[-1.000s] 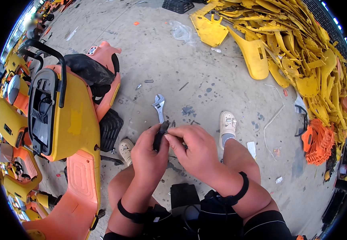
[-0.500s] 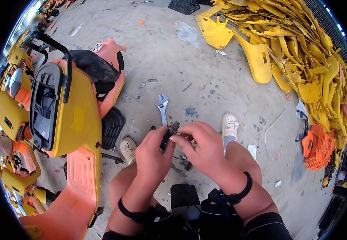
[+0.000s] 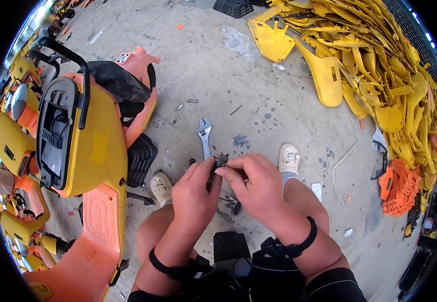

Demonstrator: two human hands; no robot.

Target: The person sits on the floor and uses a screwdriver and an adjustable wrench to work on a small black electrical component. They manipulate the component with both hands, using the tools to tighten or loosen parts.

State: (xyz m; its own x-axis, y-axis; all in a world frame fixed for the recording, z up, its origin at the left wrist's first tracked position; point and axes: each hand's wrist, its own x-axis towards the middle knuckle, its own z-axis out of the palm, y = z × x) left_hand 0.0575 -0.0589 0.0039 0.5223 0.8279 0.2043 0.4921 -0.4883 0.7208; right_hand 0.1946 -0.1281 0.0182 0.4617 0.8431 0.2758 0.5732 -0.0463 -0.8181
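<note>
both hands [image 3: 228, 189] have shifted slightly, pinching small dark part [image 3: 220, 161].

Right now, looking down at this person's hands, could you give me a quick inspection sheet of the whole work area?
Surface: stained grey concrete floor, dusty.
Job's things: small dark part pinched between both hands; adjustable wrench on the floor just beyond it.
Clutter: small bits and scraps scattered on the floor.
Hands: left hand and right hand both closed on the part, fingertips meeting.
Cables: thin dark wires under the hands.
Surroundings: yellow-and-orange scooter at left; heap of yellow plastic panels and orange stack at right.
</note>
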